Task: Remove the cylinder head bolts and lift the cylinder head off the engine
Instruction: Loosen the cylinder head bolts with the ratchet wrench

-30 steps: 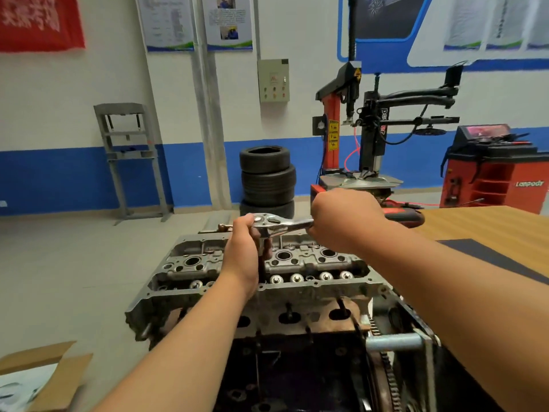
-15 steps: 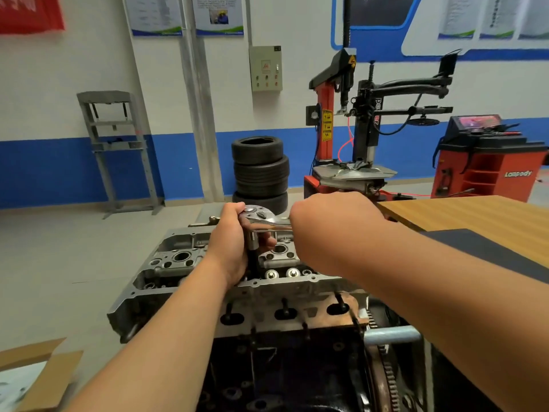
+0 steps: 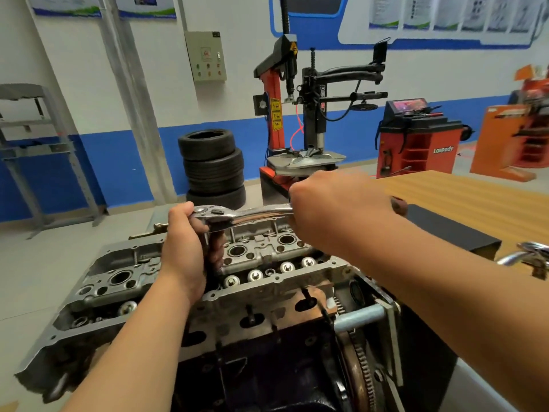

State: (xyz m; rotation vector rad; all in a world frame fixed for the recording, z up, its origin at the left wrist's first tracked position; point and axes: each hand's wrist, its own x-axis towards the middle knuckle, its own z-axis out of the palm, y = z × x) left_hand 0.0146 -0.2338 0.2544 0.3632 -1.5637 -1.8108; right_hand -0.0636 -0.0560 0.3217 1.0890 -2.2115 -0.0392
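Both grips closed on the ratchet [image 3: 237, 214]: your left hand [image 3: 184, 251] at its head, right hand [image 3: 335, 209] on the handle, over the cylinder head [image 3: 118, 263]; red machine [image 3: 421, 138], upper right, reads "Lanpody".

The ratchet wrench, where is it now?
The wrench is at centre of the head view, above the cylinder head; the left hand grips just under its head, the right hand its handle.

The red wheel balancer [image 3: 416, 135] bore white lettering on its side that read roughly "Lanpody". The yellow warning stickers [image 3: 276, 113] on the tyre changer [image 3: 315, 93] and the wall posters [image 3: 145, 7] were too blurred to read.
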